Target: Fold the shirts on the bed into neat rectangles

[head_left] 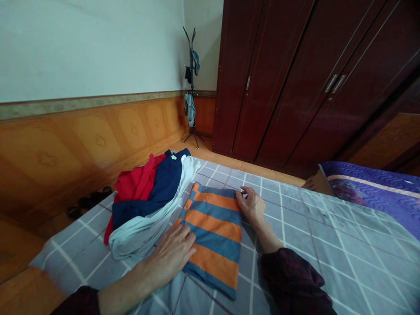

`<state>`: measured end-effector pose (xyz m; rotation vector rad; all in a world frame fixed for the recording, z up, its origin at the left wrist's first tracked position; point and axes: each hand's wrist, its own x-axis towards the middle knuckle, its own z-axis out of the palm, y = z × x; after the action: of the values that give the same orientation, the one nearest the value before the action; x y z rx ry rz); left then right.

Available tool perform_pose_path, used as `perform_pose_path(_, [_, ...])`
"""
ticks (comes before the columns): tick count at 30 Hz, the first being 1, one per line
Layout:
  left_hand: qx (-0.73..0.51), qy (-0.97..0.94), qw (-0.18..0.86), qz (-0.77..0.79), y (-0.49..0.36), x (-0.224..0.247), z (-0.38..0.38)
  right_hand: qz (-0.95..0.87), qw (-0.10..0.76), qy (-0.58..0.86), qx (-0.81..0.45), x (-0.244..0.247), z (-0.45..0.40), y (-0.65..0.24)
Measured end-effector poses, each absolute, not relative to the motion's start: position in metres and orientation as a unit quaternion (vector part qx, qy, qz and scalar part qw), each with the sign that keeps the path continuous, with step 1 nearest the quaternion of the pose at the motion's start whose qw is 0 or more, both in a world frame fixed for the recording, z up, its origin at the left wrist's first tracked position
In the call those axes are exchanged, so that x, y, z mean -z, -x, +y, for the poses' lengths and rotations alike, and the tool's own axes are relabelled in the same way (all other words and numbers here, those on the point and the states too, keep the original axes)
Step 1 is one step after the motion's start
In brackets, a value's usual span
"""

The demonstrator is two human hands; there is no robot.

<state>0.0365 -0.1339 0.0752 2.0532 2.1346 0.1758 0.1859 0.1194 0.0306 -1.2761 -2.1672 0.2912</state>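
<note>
A folded cloth garment (213, 214) with orange and grey-blue stripes lies flat on the bed. My left hand (177, 247) rests on its left edge, palm down, with the fingers laid out over the fabric. At the far right corner of the garment is my right hand (252, 204), its thumb touching the edge and its fingers bent but apart from the thumb. Left of the striped garment lies a loose heap of clothes: a red piece (138, 177), a navy one (166, 181) and a pale blue-white one (144, 234).
The bed has a grey checked sheet (295, 227). At the right lies purple quilted bedding (370, 188) by a cardboard piece (320, 181). Beyond stand a dark red wardrobe (278, 87) and a coat rack (192, 83). Dark shoes (88, 201) are on the floor at left.
</note>
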Motion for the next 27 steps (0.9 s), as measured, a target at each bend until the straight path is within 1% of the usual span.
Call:
perform_pose_path(2, [-0.064,-0.686,0.082,0.720,-0.036,-0.074,-0.135,-0.830,0.317,0.449,-0.096,-0.037,0.110,-0.181])
perform_pose_path(5, [-0.066,-0.682,0.060,0.726,-0.036,-0.072,-0.135,-0.872,0.324,0.359,-0.079,-0.042,0.091,-0.170])
perform_pose_path(7, [-0.047,-0.679,0.049,0.730,-0.033,-0.070,-0.134,-0.903,0.310,0.291,-0.064,-0.042,0.077,-0.163])
perform_pose_path(10, [-0.028,-0.678,0.045,0.733,-0.028,-0.069,-0.133,-0.936,0.262,0.232,-0.046,-0.039,0.060,-0.156])
perform_pose_path(12, [-0.025,-0.682,0.036,0.730,-0.027,-0.071,-0.134,-0.946,0.233,0.219,-0.043,-0.035,0.055,-0.154])
perform_pose_path(14, [-0.026,-0.704,0.031,0.709,-0.033,-0.076,-0.134,-0.948,0.222,0.223,-0.043,-0.032,0.056,-0.153])
perform_pose_path(18, [-0.064,-0.818,0.038,0.570,-0.067,-0.080,-0.132,-0.943,0.229,0.237,-0.047,-0.027,0.064,-0.153])
perform_pose_path(20, [-0.068,-0.857,0.024,0.511,-0.085,-0.076,-0.131,-0.942,0.232,0.238,-0.047,-0.025,0.066,-0.153])
perform_pose_path(22, [-0.063,-0.873,0.018,0.483,-0.096,-0.070,-0.130,-0.942,0.233,0.237,-0.046,-0.024,0.066,-0.153])
perform_pose_path(25, [-0.074,-0.888,0.045,0.452,-0.100,-0.065,-0.126,-0.940,0.238,0.240,-0.047,-0.024,0.066,-0.153])
perform_pose_path(27, [-0.085,-0.883,0.032,0.461,-0.099,-0.066,-0.123,-0.937,0.245,0.247,-0.048,-0.025,0.066,-0.153])
